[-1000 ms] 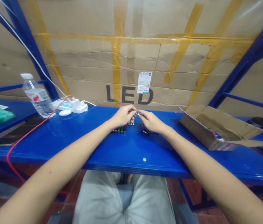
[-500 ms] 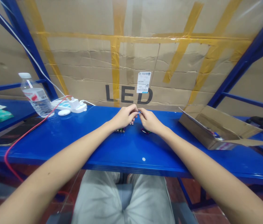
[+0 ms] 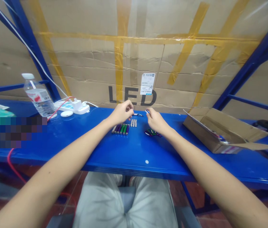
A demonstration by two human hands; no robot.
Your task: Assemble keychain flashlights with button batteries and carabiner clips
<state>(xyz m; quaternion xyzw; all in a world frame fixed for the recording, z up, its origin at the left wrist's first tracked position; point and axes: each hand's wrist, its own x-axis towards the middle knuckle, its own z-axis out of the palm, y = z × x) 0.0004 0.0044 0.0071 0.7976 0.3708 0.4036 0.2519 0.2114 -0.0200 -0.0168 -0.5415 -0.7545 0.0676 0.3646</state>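
Note:
My left hand (image 3: 121, 113) hovers over the far part of the blue table (image 3: 134, 148), fingers curled, with a small metal piece (image 3: 137, 115) lying on the table just to its right. My right hand (image 3: 153, 119) pinches a small ring-like part (image 3: 147, 111) at its fingertips. Below the left hand lies a row of small coloured tubes (image 3: 121, 129), green and purple, beside a cluster of tiny silver button cells (image 3: 133, 123). A pile of coloured clips (image 3: 153, 133) lies under my right wrist.
An open cardboard box (image 3: 221, 130) lies at the right. A water bottle (image 3: 39, 96), a white power strip with charger (image 3: 73, 107), a white oval case (image 3: 67, 114) and a red cable (image 3: 11, 158) are at the left. A taped cardboard wall marked LED (image 3: 131, 63) stands behind.
My hands were joined together on a small part; they have moved apart. A small metal piece now lies on the table between them, and the tubes and cells are uncovered.

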